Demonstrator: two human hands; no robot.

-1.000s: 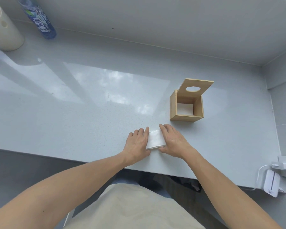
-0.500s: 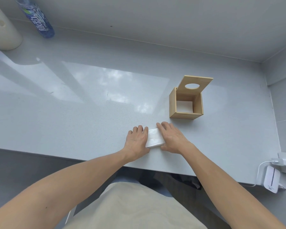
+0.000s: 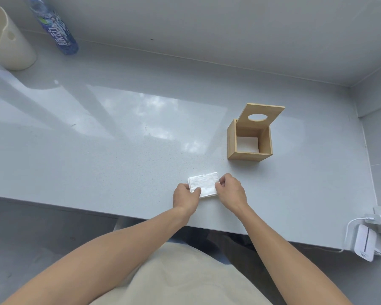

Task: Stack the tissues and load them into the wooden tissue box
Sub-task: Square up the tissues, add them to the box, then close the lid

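A small white stack of folded tissues lies on the grey counter near its front edge. My left hand pinches the stack's left near corner, thumb on top. My right hand grips its right edge with curled fingers. The wooden tissue box stands behind and to the right of the hands, its lid with an oval hole tipped up and back. White tissue shows at the bottom of the box.
A blue drink bottle and a cream cylindrical container stand at the far left by the wall. A white device with a cable hangs at the right below the counter edge. Walls close the back and right.
Both hands lay flat with fingers stretched over the stack's sides; now the fingers have curled and pinch its left and right edges. More of the stack's top shows.
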